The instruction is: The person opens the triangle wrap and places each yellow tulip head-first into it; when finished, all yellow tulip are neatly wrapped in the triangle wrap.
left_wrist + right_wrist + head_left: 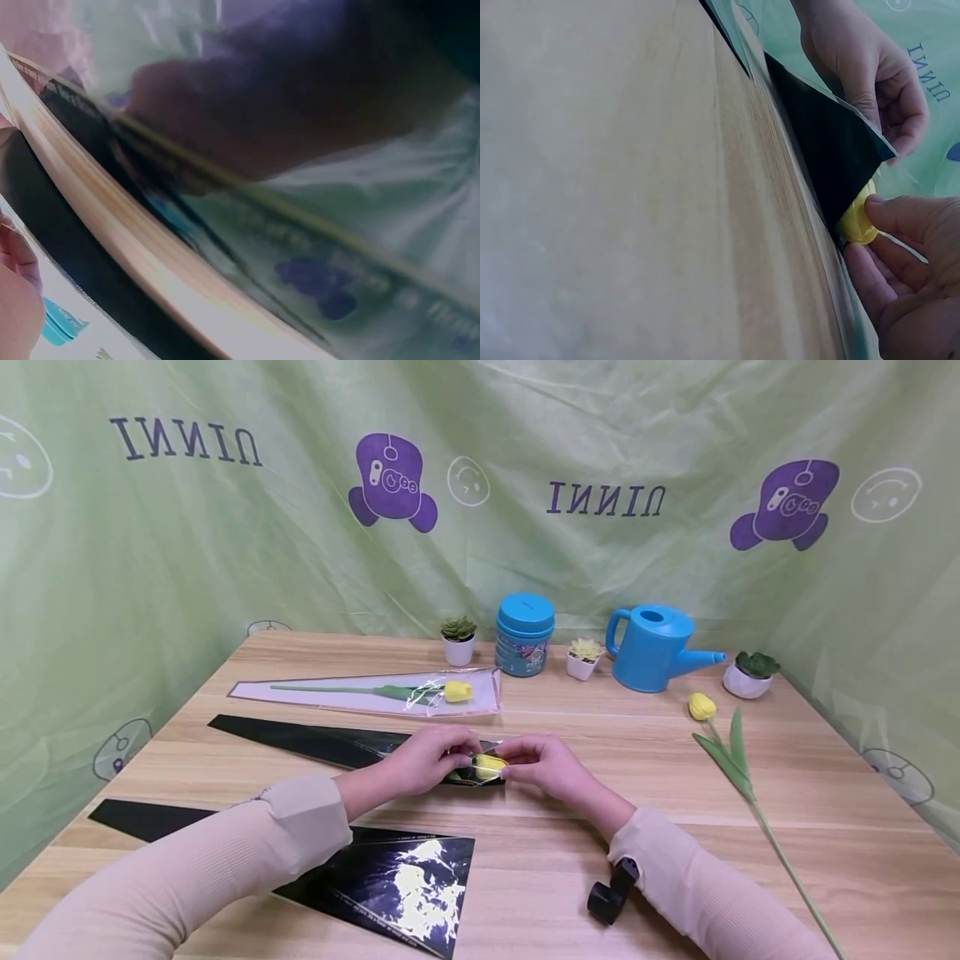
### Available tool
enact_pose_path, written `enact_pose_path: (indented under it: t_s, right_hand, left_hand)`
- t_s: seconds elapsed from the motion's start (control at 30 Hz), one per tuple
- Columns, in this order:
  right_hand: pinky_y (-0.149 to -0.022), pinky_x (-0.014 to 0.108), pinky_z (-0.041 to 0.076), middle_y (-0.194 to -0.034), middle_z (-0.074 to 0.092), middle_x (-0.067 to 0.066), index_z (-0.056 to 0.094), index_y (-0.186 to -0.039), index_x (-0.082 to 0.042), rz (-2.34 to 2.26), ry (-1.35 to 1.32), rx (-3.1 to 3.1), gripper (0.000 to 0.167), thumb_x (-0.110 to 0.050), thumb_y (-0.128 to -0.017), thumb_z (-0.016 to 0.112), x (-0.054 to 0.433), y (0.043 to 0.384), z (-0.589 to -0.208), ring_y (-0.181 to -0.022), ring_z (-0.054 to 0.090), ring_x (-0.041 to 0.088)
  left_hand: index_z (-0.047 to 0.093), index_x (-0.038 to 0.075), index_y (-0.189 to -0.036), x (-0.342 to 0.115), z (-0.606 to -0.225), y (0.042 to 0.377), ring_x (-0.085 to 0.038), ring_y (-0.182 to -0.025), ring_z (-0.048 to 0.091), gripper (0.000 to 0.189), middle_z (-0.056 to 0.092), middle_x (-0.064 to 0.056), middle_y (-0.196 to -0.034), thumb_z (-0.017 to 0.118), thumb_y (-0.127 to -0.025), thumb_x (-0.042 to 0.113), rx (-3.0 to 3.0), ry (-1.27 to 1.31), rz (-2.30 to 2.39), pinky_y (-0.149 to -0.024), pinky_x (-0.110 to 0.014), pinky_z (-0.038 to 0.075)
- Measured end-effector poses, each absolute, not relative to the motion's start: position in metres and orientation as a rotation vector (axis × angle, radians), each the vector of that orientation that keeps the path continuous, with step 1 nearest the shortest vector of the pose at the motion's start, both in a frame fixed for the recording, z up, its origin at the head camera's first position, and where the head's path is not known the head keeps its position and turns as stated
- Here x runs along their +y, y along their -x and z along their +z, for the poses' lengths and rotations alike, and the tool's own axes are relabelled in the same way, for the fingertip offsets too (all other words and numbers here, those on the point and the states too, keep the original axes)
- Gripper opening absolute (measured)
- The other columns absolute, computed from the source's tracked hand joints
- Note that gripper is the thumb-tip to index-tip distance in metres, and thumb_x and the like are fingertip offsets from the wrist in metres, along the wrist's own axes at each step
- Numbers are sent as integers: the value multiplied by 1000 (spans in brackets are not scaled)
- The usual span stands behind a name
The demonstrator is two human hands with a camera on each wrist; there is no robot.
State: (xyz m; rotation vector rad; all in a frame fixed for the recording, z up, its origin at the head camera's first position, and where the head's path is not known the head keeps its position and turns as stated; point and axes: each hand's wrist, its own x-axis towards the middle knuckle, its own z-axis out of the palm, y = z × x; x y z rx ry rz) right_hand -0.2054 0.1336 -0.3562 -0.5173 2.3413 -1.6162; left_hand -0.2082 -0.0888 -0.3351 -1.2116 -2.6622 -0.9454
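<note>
Near the middle of the wooden table [555,852], on my head feed, a yellow tulip [491,767] lies partly in a long black wrapper [360,748], its bloom at the wide end and pointing right. The wrapper's long axis runs left to right, from a narrow tip at far left, sloping slightly down toward the bloom. I see the left hand [423,762] with fingers curled, thumb and fingertips pinching the wrapper's edge; the right hand [553,768] pinches the bloom, thumb and finger only a petal's breadth apart.

I can't make out this tulip's stem. My left wrist feed is mostly dark blur, and a slanting line of print there is too soft to read whole. In the foreground, the left arm [225,843] hides part of a second wrapper [382,881], whose border print is tiny. At right, a loose tulip's [727,767] stem runs off the bottom edge. Purple capitals stand upside down on the green backdrop [300,410]; I take them for UINNI. The blue-lidded tub's [525,635] label defeats me.
</note>
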Motion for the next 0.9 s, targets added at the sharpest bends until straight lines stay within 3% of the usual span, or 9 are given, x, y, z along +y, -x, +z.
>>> enact_pose_path:
  t_s: [0.57, 0.9]
  right_hand:
    - [-70, 24, 46, -93, 67, 8, 68, -99, 0, -1648, 350, 2441, 21, -5, -79, 70, 123, 208, -359, -79, 57, 11]
    - [-69, 22, 47, -100, 68, 13, 68, -101, 3, -1747, 301, 2379, 23, -3, -79, 68, 110, 211, -361, -80, 59, 8]
  left_hand:
    - [64, 7, -99, -90, -331, 208, -11, -81, 56, 14, 63, -2, -91, 61, -86, 4, -2705, 1143, -944, -74, -26, 47]
    - [64, 7, -99, -91, -329, 210, -12, -81, 56, 14, 63, -1, -90, 62, -86, 4, -2692, 1135, -893, -76, -28, 47]
